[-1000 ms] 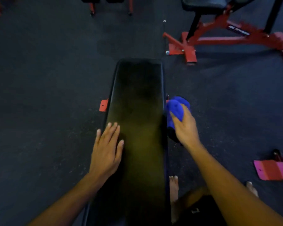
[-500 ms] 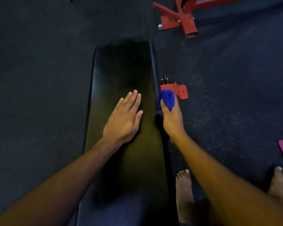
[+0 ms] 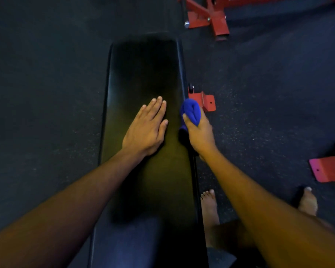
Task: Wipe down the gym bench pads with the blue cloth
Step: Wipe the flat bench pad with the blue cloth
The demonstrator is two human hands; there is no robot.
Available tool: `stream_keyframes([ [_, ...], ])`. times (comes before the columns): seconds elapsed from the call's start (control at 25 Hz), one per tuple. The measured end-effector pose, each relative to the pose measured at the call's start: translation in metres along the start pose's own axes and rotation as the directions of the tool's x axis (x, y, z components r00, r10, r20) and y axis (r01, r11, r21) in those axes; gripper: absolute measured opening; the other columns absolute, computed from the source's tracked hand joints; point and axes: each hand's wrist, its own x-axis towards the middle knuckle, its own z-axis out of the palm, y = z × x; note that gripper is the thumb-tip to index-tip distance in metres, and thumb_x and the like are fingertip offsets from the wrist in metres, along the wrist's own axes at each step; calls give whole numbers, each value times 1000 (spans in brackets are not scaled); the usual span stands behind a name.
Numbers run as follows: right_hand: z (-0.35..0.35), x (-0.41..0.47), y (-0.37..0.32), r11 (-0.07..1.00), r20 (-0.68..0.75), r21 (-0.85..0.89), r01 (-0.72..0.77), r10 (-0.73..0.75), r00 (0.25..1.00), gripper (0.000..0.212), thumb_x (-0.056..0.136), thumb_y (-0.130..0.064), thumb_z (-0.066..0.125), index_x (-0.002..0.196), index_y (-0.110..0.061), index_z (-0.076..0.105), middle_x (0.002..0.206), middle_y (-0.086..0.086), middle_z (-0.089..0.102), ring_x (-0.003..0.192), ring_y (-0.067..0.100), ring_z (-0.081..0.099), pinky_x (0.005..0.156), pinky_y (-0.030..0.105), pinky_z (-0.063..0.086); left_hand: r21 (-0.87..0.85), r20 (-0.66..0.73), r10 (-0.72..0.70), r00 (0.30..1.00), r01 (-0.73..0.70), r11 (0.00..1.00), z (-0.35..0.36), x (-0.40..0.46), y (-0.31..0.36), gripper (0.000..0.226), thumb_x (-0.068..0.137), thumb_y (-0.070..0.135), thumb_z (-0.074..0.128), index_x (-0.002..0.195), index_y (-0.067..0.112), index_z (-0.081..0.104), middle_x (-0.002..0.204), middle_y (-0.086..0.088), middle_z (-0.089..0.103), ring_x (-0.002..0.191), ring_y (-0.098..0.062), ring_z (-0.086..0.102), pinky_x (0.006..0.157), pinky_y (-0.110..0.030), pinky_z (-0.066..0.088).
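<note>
A long black bench pad (image 3: 143,70) runs from the bottom of the view toward the top centre. My left hand (image 3: 146,130) lies flat on the pad's middle, fingers straight and together. My right hand (image 3: 200,134) grips a bunched blue cloth (image 3: 190,111) and holds it against the pad's right side edge. The lower part of the cloth is hidden between my hand and the pad.
A red bench foot bracket (image 3: 207,101) sticks out just beyond the cloth. A red machine base (image 3: 211,18) stands at the top right and a pink-red bracket (image 3: 327,169) at the right edge. My bare feet (image 3: 209,206) stand on the dark rubber floor (image 3: 46,93) right of the bench.
My left hand shifted from the pad's left edge onto its middle. My right hand with the cloth slid a little nearer along the right edge, and the view dipped downward.
</note>
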Motion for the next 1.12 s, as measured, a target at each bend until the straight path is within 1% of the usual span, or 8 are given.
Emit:
stream_keyframes([
  [0.2, -15, -82, 31, 999, 65, 17, 30, -31, 997, 35, 95, -30, 56, 123, -51, 50, 129, -10, 62, 121, 4, 57, 108, 36, 44, 18, 1, -18, 1000, 17, 1000, 2, 2, -1, 62, 108, 42, 24, 163, 13, 19, 171, -6, 17, 158, -18, 10, 130, -39, 10],
  [0.36, 1, 3, -2, 999, -27, 13, 35, -34, 999, 35, 100, -22, 53, 134, -31, 51, 111, -17, 61, 105, 3, 61, 93, 28, 51, 3, 5, -11, 1000, 11, 1000, 4, 1, -2, 66, 105, 46, 19, 163, 15, 19, 171, -5, 16, 158, -17, 10, 129, -38, 9],
  [0.52, 13, 99, -36, 1000, -40, -6, 10, -10, 999, 36, 102, -21, 50, 137, -18, 48, 113, -3, 62, 104, 12, 62, 91, 29, 52, 6, -20, 15, 1000, -15, 1000, 8, 4, -9, 63, 106, 44, 22, 163, 16, 21, 171, -4, 18, 158, -17, 12, 128, -37, 9],
  [0.64, 14, 88, -38, 1000, -65, 11, 17, -16, 998, 34, 101, -21, 52, 135, -17, 50, 112, -6, 63, 101, 6, 61, 93, 28, 50, 3, -5, 2, 1000, -2, 1000, 3, 0, -7, 61, 108, 40, 28, 163, 15, 21, 171, -4, 17, 158, -16, 10, 129, -36, 7],
  [0.76, 7, 17, -12, 999, -99, 18, -45, 47, 994, 37, 100, -26, 56, 136, -27, 51, 115, -20, 63, 100, -10, 59, 89, 12, 44, -15, 0, 17, 1000, -17, 1000, -1, 1, -4, 60, 109, 39, 31, 163, 15, 22, 171, -4, 18, 158, -17, 11, 128, -35, 5],
  [0.88, -4, -50, 17, 998, -26, -31, -48, 47, 999, 30, 99, -29, 58, 122, -46, 49, 98, -36, 61, 92, -20, 58, 82, 5, 44, 2, -3, -8, 1000, 8, 1000, -1, 0, -6, 60, 108, 41, 27, 162, 15, 22, 170, -4, 19, 158, -17, 13, 127, -33, 3],
  [1.0, -33, -79, 2, 987, 138, -154, -48, 69, 988, 34, 98, -22, 60, 125, -40, 50, 112, -16, 65, 100, -1, 62, 88, 15, 49, -19, 22, -22, 1000, 22, 1000, -11, -3, 1, 59, 110, 41, 26, 163, 16, 18, 171, -2, 15, 158, -15, 8, 126, -32, 1],
  [1.12, -66, -90, -29, 960, 252, -270, 70, 0, 968, 36, 97, -18, 62, 118, -44, 51, 108, -20, 64, 101, -1, 59, 77, 0, 41, -69, 17, -89, 996, 90, 994, -24, -14, 9, 59, 111, 43, 27, 163, 16, 16, 172, -3, 12, 158, -16, 6, 129, -36, 6],
])
